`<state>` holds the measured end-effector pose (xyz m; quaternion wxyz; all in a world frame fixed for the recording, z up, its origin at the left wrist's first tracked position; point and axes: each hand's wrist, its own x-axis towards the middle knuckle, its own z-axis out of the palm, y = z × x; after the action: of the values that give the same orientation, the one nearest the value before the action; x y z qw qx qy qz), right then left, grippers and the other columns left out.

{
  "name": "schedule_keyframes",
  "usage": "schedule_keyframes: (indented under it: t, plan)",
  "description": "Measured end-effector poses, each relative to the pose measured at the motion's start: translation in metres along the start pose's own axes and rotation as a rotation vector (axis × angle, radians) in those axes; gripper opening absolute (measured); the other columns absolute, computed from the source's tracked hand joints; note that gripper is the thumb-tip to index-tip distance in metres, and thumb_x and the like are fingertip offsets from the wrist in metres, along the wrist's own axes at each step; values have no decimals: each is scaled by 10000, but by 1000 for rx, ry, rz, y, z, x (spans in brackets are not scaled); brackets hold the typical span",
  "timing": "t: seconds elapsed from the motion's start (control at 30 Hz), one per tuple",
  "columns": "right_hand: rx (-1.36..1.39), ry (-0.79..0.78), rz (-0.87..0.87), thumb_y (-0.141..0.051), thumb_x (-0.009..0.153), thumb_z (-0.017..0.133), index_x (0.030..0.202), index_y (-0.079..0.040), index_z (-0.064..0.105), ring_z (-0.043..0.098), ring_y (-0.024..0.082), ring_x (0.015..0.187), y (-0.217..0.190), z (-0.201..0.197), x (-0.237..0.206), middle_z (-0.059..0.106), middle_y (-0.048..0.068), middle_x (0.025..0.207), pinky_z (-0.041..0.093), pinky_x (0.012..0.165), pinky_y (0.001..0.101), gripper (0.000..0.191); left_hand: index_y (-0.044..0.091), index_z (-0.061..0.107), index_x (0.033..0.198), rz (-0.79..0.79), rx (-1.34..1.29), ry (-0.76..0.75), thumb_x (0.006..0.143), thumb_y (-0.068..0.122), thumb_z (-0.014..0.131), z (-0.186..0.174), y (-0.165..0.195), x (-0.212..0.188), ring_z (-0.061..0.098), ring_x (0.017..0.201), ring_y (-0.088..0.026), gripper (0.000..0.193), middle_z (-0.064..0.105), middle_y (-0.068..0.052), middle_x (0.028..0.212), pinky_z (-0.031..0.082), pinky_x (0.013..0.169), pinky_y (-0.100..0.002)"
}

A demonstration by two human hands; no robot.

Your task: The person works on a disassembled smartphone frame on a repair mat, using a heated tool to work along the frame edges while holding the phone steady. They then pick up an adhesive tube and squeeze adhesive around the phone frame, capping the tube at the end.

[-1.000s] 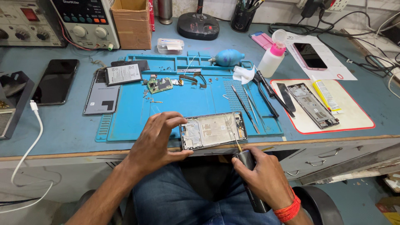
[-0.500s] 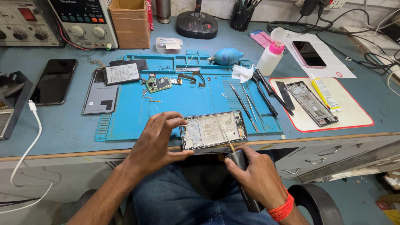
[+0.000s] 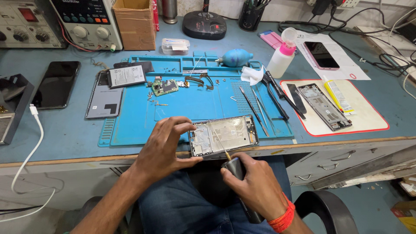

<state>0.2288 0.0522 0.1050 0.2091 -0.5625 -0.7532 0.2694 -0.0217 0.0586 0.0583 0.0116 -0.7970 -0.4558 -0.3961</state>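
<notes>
Head view: left hand [image 3: 162, 149] gripping the left end of an opened phone frame [image 3: 224, 134] at the tabletop [image 3: 65, 130] front edge, on the blue mat [image 3: 190, 104]. Right hand [image 3: 255, 190] closed around a dark screwdriver [image 3: 236, 173], tip touching the frame's inside.

Blue tabletop [image 3: 65, 130] with wooden front edge, grey metal drawers [image 3: 329, 167] under it at right, black chair [image 3: 325, 212] below, evenly lit, teal floor [image 3: 377, 203].

Blue workbench [image 3: 65, 130] — repair mat [image 3: 190, 104], perhaps silicone.
</notes>
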Motion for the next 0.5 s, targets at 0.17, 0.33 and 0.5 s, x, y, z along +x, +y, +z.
schedule_keyframes:
  t: [0.17, 0.33, 0.5]
  plan:
    - [58, 7, -66, -355, 773, 748, 1024, -15, 728, 745, 344, 623, -4, 4, 0, 712, 208, 657, 563, 572, 407, 424, 133, 450, 1300, 8, 7, 3, 661, 393, 933, 1, 0, 0, 541, 1247, -337, 842, 567, -87, 1289, 422, 1098, -504]
    - [2, 8, 14, -366, 782, 751, 1068, -36, 734, 724, 349, 581, 5, -4, 4, 699, 208, 620, 542, 559, 415, 436, 142, 447, 1303, 2, 10, -5, 652, 390, 935, 2, -1, -1, 541, 1246, -330, 850, 562, -80, 1283, 415, 1108, -506]
    - [-8, 34, 75, -366, 798, 734, 1064, -37, 732, 693, 330, 499, 18, -18, 5, 673, 193, 567, 518, 528, 409, 423, 145, 449, 1315, -7, 25, -17, 651, 386, 937, 4, -2, -1, 534, 1244, -331, 859, 549, -82, 1276, 416, 1109, -498]
